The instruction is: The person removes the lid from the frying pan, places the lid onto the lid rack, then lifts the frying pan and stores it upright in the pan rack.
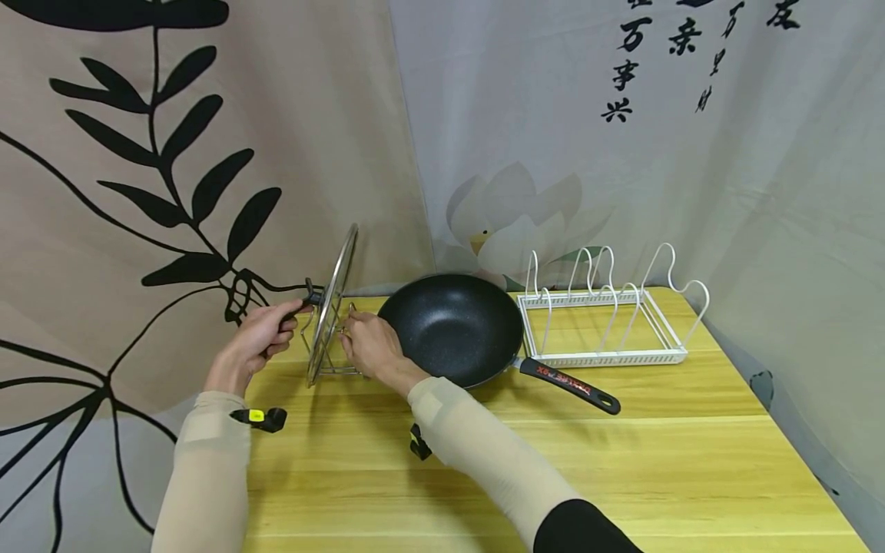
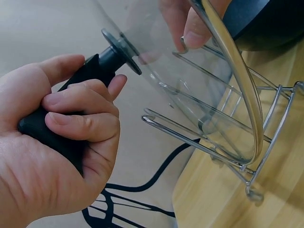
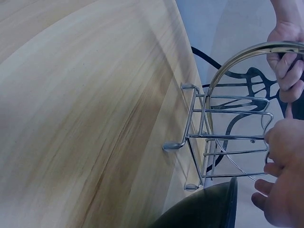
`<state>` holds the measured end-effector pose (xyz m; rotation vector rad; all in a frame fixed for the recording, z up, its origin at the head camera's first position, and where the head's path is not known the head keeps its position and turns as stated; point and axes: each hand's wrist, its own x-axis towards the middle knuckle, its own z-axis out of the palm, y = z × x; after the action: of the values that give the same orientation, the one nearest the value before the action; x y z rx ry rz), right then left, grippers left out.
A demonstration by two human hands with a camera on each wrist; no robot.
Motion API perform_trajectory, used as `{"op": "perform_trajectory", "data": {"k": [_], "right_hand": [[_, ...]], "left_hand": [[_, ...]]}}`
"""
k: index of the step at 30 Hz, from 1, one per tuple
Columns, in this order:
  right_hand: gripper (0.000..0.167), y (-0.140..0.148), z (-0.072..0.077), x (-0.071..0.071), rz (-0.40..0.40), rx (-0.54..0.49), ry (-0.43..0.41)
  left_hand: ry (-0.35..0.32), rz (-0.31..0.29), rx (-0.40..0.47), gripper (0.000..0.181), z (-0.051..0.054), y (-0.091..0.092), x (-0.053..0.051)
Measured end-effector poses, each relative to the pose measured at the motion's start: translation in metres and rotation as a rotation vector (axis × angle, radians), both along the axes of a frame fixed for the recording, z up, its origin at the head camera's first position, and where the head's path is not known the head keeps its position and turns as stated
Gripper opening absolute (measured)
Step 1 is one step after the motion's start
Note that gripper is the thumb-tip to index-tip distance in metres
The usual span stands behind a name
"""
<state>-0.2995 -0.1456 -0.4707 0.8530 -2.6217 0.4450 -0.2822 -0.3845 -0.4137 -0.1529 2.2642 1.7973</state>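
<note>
At the left of the head view, a glass lid (image 1: 334, 299) with a metal rim stands on edge, tilted slightly. My left hand (image 1: 259, 342) grips its black handle (image 2: 102, 64), fingers wrapped around it. The lid's lower rim sits among the wires of a small metal wire rack (image 3: 235, 137) near the table's left edge. My right hand (image 1: 373, 346) pinches an upper wire end of that rack, on the side facing the wok; part of the contact is hidden. Right beside this hand is a black wok (image 1: 449, 330).
The wok's long black handle (image 1: 570, 385) points to the front right. A white rack (image 1: 608, 358) with tall curved dividers stands on the wooden table (image 1: 622, 476) at the back right. Printed curtains (image 1: 332, 115) hang behind and left of the table.
</note>
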Motion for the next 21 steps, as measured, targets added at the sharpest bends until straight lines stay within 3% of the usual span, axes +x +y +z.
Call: {"op": "perform_trajectory", "data": {"k": [6,21], "right_hand": [[0.032,0.0,-0.0003,0.0007,0.0,-0.006,-0.019],[0.034,0.0008,0.0023,0.0017,-0.011,0.014,-0.054]], "left_hand": [[-0.002,-0.002,0.061,0.048,-0.0001,-0.0012,0.0012],[0.005,-0.025,-0.009,0.039,0.0014,-0.0038,0.0]]}}
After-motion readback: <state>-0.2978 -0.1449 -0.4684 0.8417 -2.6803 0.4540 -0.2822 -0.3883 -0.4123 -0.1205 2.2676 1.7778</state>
